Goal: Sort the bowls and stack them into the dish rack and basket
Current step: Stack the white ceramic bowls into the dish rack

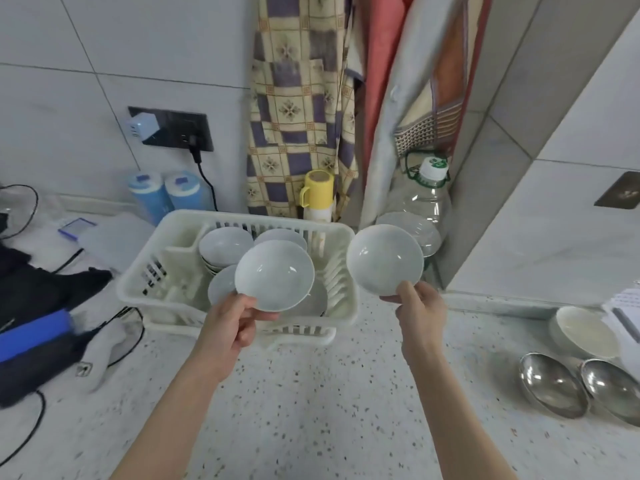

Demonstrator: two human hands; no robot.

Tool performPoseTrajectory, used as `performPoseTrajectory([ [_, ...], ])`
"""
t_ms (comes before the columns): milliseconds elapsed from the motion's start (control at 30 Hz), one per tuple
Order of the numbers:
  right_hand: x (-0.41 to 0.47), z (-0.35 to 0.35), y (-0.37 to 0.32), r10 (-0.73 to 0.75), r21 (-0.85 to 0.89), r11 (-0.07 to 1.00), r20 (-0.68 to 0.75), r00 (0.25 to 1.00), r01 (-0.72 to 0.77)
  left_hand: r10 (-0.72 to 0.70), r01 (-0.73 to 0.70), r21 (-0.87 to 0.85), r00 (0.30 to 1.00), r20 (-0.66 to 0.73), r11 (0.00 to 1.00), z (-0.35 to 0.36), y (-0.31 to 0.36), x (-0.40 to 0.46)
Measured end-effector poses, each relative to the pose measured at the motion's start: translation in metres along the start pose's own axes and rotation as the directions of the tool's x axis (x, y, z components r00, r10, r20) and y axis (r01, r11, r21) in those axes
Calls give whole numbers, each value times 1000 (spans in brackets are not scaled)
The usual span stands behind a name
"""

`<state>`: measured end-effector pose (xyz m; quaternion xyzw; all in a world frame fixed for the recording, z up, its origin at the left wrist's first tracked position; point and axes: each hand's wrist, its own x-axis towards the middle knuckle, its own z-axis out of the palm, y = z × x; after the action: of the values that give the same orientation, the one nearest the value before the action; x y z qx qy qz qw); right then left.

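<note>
While both forearms reach out over the speckled counter [311,410], the left hand [230,327] pinches the near rim of a pale bowl [274,275] above the white dish rack [145,289]. Just right of the rack, the right hand [420,311] pinches a second bowl [384,259]. Further in, stacked bowls [225,245] sit inside the rack. Two steel bowls [550,388] lie at right.

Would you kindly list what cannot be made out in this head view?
- Dish rack: how many bowls are stacked inside, hidden by the bowl in the left hand.
- Stack by the bottle: partly hidden by the bowl in the right hand.
- Right steel bowl: cut off by the frame's edge.
- Basket: none seen.
</note>
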<state>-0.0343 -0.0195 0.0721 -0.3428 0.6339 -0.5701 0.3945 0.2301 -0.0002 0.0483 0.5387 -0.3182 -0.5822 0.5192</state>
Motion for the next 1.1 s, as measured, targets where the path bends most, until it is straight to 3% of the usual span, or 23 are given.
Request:
performPoseTrajectory([
  [167, 12, 45, -3, -21, -140, 989, 128, 992, 39, 53, -53, 12, 997, -61, 999, -22, 18, 32],
  [400, 13, 76, 12, 62, -307, 952, 196, 979, 1, 199, -184, 97, 965, -169, 978, -27, 24, 62],
  [600, 17, 86, 25, 18, -419, 905, 206, 978, 72, 293, -264, 173, 940, -172, 949, -29, 24, 77],
  [1100, 18, 107, 43, -184, -547, 811, 101, 978, 209, 286, -242, 190, 923, -258, 952, -49, 12, 97],
])
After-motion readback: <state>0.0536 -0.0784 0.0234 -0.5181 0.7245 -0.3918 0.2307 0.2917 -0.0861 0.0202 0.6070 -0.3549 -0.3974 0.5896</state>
